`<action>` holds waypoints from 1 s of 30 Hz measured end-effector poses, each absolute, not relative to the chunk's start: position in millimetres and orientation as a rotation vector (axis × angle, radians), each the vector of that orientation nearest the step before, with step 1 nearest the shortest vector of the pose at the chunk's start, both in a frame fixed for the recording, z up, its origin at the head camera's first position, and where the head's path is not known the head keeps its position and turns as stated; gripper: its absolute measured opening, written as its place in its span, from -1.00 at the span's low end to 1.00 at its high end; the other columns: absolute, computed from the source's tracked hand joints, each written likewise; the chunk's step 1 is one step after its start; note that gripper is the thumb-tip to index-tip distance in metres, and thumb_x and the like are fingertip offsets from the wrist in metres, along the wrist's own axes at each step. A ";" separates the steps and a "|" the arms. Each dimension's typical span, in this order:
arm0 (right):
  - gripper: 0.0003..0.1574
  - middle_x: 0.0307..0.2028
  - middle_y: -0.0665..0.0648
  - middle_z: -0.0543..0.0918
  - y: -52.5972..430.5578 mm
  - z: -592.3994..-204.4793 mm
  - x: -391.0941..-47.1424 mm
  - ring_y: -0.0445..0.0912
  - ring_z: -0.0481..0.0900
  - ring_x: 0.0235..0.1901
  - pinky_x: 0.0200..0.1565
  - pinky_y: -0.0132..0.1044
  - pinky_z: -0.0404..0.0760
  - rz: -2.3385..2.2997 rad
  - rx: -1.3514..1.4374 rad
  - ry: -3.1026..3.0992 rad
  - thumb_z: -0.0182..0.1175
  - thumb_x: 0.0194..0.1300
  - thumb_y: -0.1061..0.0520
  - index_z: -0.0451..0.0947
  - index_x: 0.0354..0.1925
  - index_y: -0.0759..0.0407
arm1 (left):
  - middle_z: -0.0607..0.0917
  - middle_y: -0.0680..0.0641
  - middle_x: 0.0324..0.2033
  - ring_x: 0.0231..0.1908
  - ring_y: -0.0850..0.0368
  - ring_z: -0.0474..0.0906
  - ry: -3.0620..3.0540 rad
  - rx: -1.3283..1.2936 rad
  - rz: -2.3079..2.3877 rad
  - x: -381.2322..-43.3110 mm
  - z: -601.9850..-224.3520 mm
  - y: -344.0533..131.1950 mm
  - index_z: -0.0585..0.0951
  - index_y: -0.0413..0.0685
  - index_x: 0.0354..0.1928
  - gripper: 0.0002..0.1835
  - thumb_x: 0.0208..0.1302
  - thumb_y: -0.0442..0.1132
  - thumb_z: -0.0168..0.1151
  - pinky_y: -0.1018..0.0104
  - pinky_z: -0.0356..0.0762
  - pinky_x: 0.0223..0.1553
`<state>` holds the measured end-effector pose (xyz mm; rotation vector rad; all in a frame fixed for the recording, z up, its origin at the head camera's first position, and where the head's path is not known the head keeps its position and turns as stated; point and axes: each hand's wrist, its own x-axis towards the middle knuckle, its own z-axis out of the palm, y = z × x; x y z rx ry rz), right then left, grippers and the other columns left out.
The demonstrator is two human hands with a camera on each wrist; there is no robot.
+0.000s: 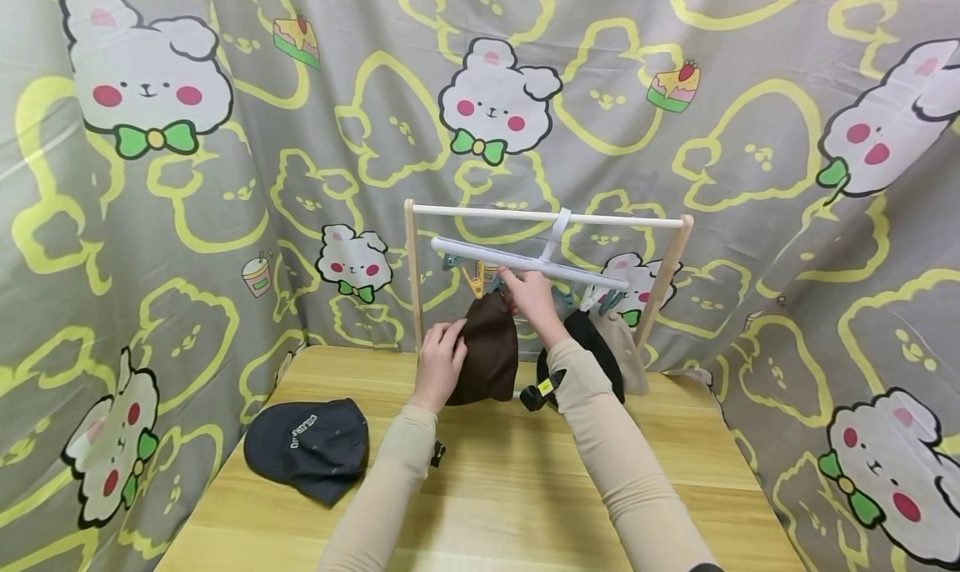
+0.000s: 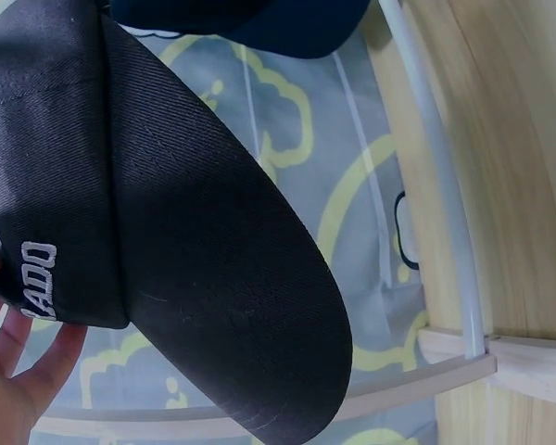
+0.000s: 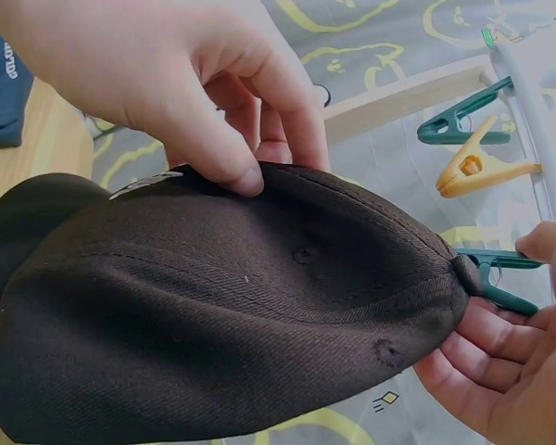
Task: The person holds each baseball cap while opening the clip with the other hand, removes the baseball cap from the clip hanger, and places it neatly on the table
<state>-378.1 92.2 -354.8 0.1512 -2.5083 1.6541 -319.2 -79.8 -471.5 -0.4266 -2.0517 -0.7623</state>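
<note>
A dark brown baseball cap [image 1: 487,359] hangs crown up below the white hanger [image 1: 517,261]. My left hand [image 1: 440,362] grips its side; in the left wrist view the fingers lie beside pale embroidered letters [image 2: 39,278], above the brim [image 2: 232,232]. With thumb and fingers, my right hand [image 3: 510,348] pinches the handles of a green clothes clip [image 3: 502,261] on the hanger. That clip's tips meet the crown's top; whether they bite the cloth I cannot tell. Beside it hang an orange clip [image 3: 482,167] and another green clip [image 3: 468,120].
A wooden rack [image 1: 412,280] with a white bar carries the hanger. Behind my right arm hang a black cap [image 1: 600,351] and a beige cap [image 1: 628,355]. On the table [image 1: 480,505], at left, lies a dark navy cap [image 1: 311,447]. Patterned curtains surround the table.
</note>
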 end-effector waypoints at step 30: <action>-0.33 -0.72 0.03 0.57 90.5 -357.5 -377.1 -0.22 0.51 -0.72 -0.52 -0.23 0.64 1.694 0.171 -2.474 0.14 0.32 -0.28 0.49 -0.59 0.25 | 0.60 -0.19 -0.11 -0.12 -0.10 0.52 -2.062 -0.425 -0.764 -316.3 -478.0 -81.2 0.62 -0.11 0.09 -0.71 0.35 -0.38 0.17 0.07 0.57 -0.08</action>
